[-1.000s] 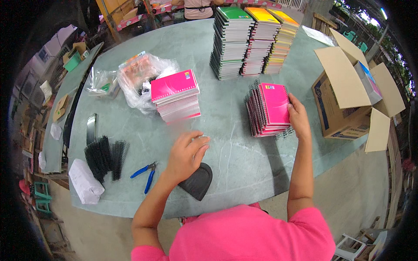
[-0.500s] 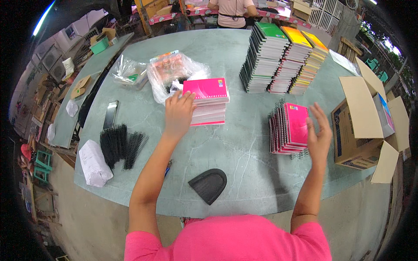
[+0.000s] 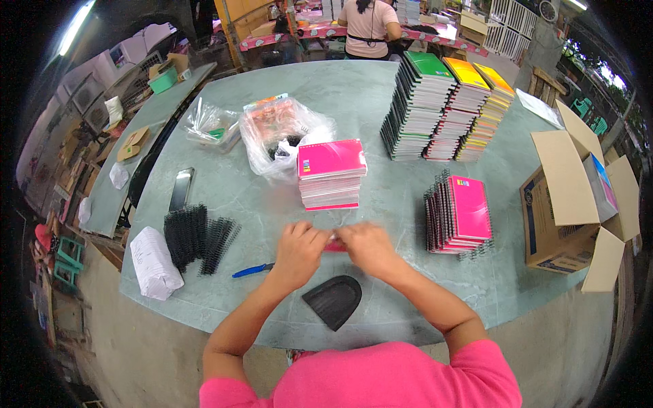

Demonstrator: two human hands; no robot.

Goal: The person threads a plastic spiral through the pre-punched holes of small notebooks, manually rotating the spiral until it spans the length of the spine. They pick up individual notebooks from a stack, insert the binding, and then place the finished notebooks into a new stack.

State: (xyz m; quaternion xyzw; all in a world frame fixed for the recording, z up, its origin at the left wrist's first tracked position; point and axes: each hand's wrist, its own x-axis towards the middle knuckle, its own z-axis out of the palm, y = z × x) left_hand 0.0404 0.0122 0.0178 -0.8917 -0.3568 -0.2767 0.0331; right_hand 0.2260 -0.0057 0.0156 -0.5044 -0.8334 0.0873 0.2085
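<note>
Both my hands are close together over the table in front of the pink stack. My left hand (image 3: 303, 250) and my right hand (image 3: 369, 249) have their fingers closed on a pink notebook (image 3: 335, 245). Only a narrow pink strip of it shows between them, slightly blurred; my hands hide the rest. Just beyond stands a stack of pink-covered notebooks (image 3: 332, 180), with no coils visible on it. To the right is a pile of pink spiral notebooks (image 3: 469, 209) with black coils. Near my left wrist lies a blue pen-like tool (image 3: 252, 270), and a black half-oval pad (image 3: 333, 302) is nearer me.
Black coils (image 3: 187, 238), a white wrapped bundle (image 3: 155, 264) and a phone (image 3: 181, 189) lie at left. Plastic bags (image 3: 272, 129) are behind. Tall green, orange and yellow notebook stacks (image 3: 422, 102) stand far right, an open carton (image 3: 561, 211) at right. A person (image 3: 367, 30) is beyond.
My left hand has come off the pink stack toward me, with a notebook now in it. My right hand has moved left from the spiral pile to join it.
</note>
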